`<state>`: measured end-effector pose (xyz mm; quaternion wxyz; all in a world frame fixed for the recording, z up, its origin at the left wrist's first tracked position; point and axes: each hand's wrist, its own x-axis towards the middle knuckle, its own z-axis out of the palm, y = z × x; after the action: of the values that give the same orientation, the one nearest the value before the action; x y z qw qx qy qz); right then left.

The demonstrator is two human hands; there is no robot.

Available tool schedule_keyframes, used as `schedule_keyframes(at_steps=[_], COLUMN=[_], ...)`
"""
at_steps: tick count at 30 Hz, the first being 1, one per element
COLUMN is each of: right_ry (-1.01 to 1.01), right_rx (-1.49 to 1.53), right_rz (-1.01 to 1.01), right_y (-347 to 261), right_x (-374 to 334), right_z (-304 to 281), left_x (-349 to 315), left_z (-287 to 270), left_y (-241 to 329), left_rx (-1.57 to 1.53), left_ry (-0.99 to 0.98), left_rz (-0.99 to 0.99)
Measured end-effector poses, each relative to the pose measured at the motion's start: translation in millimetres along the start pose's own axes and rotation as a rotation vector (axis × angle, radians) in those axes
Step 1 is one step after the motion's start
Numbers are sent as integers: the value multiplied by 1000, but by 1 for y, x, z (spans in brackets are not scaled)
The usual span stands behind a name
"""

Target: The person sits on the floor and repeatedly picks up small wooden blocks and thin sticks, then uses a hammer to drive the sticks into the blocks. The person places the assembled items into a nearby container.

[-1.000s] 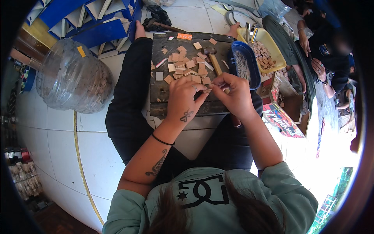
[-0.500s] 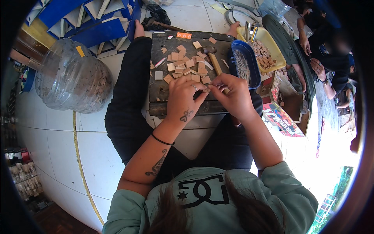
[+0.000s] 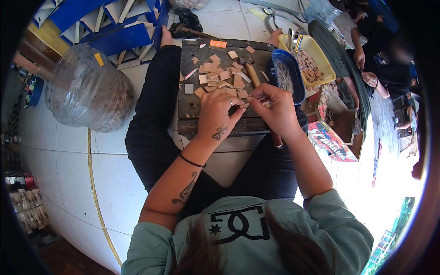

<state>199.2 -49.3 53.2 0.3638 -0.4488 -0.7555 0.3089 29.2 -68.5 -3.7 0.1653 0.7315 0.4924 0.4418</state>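
Note:
Over the near edge of a dark wooden work block (image 3: 192, 105), my two hands meet at the fingertips. A small wooden piece (image 3: 245, 105) is pinched between the thumb and fingers of my left hand (image 3: 216, 112). Close beside it, my right hand (image 3: 278, 109) has thumb and forefinger pressed together; anything between them is too small to make out. Beyond my fingers lies a loose pile of small square wooden tiles (image 3: 213, 68). A hammer (image 3: 252, 74) rests on the block, its wooden handle running under my right hand.
Right of the block sit a blue tray (image 3: 301, 89) of thin metal pins, a yellow basin (image 3: 327, 64) of wooden pieces and an open printed box (image 3: 332, 142). A big clear plastic jar (image 3: 87, 91) lies at left near blue racks (image 3: 119, 39). Another person's hands (image 3: 369, 78) are at far right.
My fingertips have shifted slightly, and the wooden piece in my left hand shows a little more. The whole view has moved a bit; the tiles and hammer lie as before.

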Motion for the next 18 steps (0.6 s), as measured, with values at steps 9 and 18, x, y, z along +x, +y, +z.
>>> schedule_keyframes(at_steps=[9, 18], right_ry=[-17, -28], right_rx=[-28, -52], right_rz=[5, -22], right_y=[1, 0], right_x=[-3, -2], right_z=[0, -1], left_x=[-1, 1], left_z=[0, -1], left_y=[0, 1], left_rx=[-3, 40], left_ry=[1, -5], left_rz=[4, 16])
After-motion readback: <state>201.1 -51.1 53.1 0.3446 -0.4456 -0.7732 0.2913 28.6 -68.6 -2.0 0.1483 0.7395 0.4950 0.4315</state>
